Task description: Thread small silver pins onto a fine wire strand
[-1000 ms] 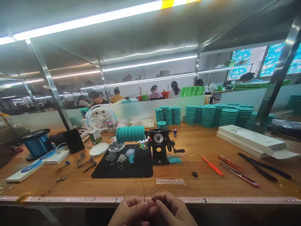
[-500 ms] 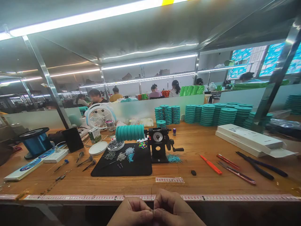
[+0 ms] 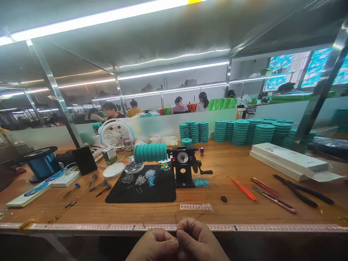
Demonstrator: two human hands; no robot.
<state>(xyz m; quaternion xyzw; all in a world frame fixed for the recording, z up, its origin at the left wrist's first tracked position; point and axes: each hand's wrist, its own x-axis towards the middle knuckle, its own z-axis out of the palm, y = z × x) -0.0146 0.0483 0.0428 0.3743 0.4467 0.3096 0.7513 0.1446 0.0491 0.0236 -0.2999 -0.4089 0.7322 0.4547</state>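
Observation:
At the bench's front edge, my left hand and my right hand meet with their fingertips pinched together. Between them is a thin dark line, one end standing up and another slanting off to the right above my right fingers. Whatever lies right at the fingertips is too small to make out. Just beyond my hands, a short ruler strip lies on the wood. A long measuring tape runs along the edge of the bench.
A black winder with a crank carries several turquoise spools. Small parts lie on a black mat. To the right are an orange-handled tool, tweezers, black pliers and a white box. A blue line spool stands left.
My right fingers have shifted and closed more upright against the left. A slanting piece of the line now shows above my right hand.

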